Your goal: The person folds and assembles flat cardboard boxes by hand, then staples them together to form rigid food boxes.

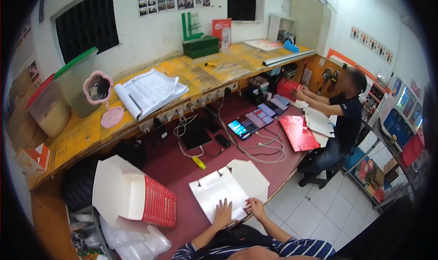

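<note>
A flat white cardboard piece (214, 187) with dark slots along its far edge lies on the dark red desk in front of me. My left hand (223, 214) rests on its near part, palm down with fingers spread. At the right edge of the same piece is my right hand (255, 207), its fingers closed on that edge. Another pale cardboard panel (250, 178) sticks out beyond it to the right. An opened red and white box (159, 203) stands to the left of my hands, its white flaps up.
A yellow highlighter (199, 162), cables and several phones (239, 129) lie farther back on the desk. At the right, another person (349, 109) handles a red box (288, 89). A yellow shelf (159, 63) holds papers (148, 93). Plastic bags (137, 241) lie lower left.
</note>
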The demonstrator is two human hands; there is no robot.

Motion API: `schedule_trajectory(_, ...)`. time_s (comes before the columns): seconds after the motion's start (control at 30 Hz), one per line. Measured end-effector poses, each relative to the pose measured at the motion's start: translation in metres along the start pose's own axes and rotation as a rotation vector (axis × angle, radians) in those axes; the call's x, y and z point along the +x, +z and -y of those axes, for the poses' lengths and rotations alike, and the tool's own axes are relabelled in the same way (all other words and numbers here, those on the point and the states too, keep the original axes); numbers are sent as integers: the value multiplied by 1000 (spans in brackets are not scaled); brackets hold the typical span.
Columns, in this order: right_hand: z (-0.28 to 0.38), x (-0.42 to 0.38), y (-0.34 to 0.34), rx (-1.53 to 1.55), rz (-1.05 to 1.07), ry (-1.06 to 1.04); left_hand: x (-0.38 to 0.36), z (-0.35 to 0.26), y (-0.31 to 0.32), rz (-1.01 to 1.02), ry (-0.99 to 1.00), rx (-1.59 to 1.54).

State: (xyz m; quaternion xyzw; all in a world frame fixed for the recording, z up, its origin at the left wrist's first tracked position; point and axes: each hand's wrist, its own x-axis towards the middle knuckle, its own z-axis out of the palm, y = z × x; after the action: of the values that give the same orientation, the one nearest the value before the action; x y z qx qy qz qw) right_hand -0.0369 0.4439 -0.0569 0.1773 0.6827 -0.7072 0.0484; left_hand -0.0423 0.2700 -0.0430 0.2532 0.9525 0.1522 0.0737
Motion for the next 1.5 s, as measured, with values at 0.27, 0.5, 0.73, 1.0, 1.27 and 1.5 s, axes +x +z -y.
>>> schedule_trajectory(0.27, 40, -43, 19, 18, 320, 207, 3, 31, 5, 108, 32, -235)
schedule_trajectory(0.5, -18, -30, 55, -311, 634, 256, -1, 19, -102, -420, -295, -476)
schedule_trajectory(0.73, 71, -58, 50, 507, 948, 315, 5, -9, -150, -785, -41, -1378)
schedule_trajectory(1.0, 161, -59, -7, 874, 368, -137, -2, -6, -160, -415, 60, -1584)
schedule_trajectory(1.27, 165, -69, 25, 627, -68, -154, 0, -33, -154, -510, 30, -1163)
schedule_trajectory(1.5, 154, -59, 8, 956, 34, 253, 0, -50, -138, -624, 30, -1171)
